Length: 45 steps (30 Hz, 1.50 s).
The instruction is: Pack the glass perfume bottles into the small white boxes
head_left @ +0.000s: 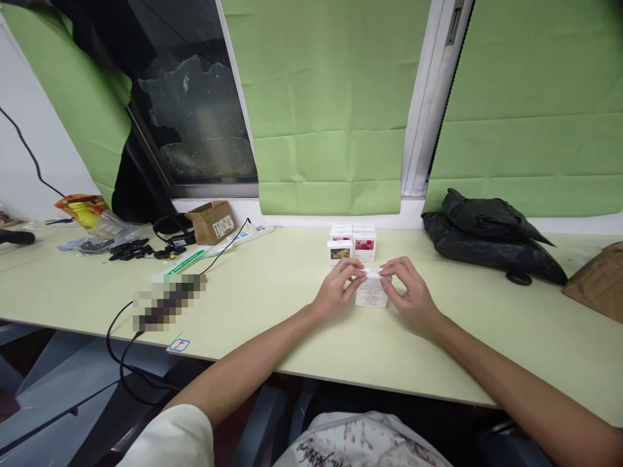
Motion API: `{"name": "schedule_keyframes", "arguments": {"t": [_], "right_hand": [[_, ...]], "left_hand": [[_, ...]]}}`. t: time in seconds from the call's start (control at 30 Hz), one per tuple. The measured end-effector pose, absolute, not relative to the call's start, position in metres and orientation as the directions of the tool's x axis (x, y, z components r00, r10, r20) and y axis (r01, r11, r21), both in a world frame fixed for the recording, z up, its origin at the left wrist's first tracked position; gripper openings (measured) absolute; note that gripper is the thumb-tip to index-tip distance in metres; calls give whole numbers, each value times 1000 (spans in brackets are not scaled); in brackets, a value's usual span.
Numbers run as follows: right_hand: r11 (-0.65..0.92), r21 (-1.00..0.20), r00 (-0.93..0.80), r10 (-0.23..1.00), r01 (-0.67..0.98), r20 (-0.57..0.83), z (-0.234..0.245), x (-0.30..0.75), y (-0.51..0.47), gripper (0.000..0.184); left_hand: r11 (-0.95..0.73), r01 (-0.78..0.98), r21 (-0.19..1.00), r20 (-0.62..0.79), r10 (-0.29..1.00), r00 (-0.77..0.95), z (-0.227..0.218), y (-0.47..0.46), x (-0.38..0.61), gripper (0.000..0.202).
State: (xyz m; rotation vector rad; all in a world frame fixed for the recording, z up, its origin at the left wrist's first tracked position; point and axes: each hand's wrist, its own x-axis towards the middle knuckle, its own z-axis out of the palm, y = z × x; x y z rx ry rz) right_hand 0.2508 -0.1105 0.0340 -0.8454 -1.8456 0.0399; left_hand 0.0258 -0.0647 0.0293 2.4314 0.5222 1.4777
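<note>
A small white box (371, 296) with printed text on its near face stands upright on the table. My left hand (339, 287) pinches its top left corner between thumb and fingers. At the top right corner, the thumb and fingers of my right hand (409, 293) close on the same box. Just behind it are several similar small white boxes in two columns. One front box (339, 246) bears a dark picture with a yellow motif, and the box beside it (365, 246) shows a red flower picture.
Black plastic bags (491, 237) and a brown carton (596, 279) lie on the right of the table (272, 285). To the left are a small open cardboard box (211, 222), a power strip (250, 235), black parts (134, 250) and cables. Green blinds (331, 110) hang behind.
</note>
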Motion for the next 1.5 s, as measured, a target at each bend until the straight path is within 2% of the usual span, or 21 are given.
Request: {"name": "schedule_keyframes", "arguments": {"t": [0.23, 0.33, 0.43, 0.57, 0.77, 0.93, 1.07, 1.3, 1.5], "right_hand": [[752, -400, -187, 559, 524, 808, 34, 249, -112, 8], [754, -373, -188, 540, 540, 820, 37, 248, -113, 12], [747, -346, -198, 532, 568, 823, 38, 248, -113, 13], [728, -303, -184, 506, 614, 842, 36, 249, -112, 7], [676, -249, -191, 506, 693, 841, 29, 252, -106, 11], [664, -314, -229, 598, 678, 768, 25, 254, -104, 26], [668, -404, -278, 674, 625, 684, 24, 256, -105, 39], [702, -439, -362, 685, 561, 632, 24, 257, -105, 61], [683, -459, -306, 693, 568, 653, 24, 253, -105, 50]], "left_hand": [[-899, 179, 400, 792, 437, 426, 30, -65, 27, 11], [-890, 188, 417, 780, 456, 429, 30, -65, 26, 11], [-869, 209, 448, 756, 494, 429, 30, -65, 26, 12], [-836, 219, 504, 723, 547, 423, 32, -67, 28, 17], [-804, 198, 561, 702, 588, 402, 34, -70, 27, 17], [-773, 171, 611, 654, 615, 442, 27, -67, 25, 23], [-775, 155, 612, 644, 602, 472, 22, -66, 27, 43], [-779, 213, 589, 654, 615, 440, 24, -65, 27, 65], [-751, 236, 616, 644, 653, 399, 25, -65, 28, 63]]}}
